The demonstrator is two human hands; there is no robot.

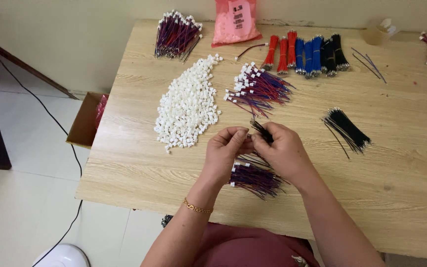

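Wooden table (381, 163) by pale wall, white connector pile (188, 105) mid-left, loose black wires (348, 129) right, red-blue wire bundle (256, 179) under hands, left hand (225, 151) and right hand (283, 148) both pinched shut on black wire bunch (262, 132) above table centre.

Two packages: one on the table, one on the floor

A pink translucent plastic bag (235, 22) with a pale rectangular label (237, 11) lies at the table's far edge, apparently filled with small white pieces; an open brown cardboard box (81, 122) sits on the floor by the table's left side.
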